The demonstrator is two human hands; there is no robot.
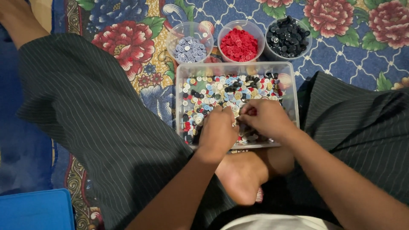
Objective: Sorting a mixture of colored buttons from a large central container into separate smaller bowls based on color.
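Observation:
A clear rectangular tray (pixel 290 81) full of mixed coloured buttons (pixel 221 91) sits on the floor between my crossed legs. Both hands are down inside its near half. My left hand (pixel 218 130) rests knuckles-up on the buttons, fingers curled among them. My right hand (pixel 266 117) is just beside it, fingers pinched on a small red button (pixel 252 112). Beyond the tray stand three round clear bowls: one with pale purple buttons (pixel 190 49), one with red buttons (pixel 239 44), one with black buttons (pixel 287 35).
A floral carpet (pixel 341 47) covers the floor. My legs in dark pinstriped cloth (pixel 93 110) flank the tray, and my bare foot (pixel 240 176) lies just before it. A blue box lid (pixel 36 211) sits at the lower left.

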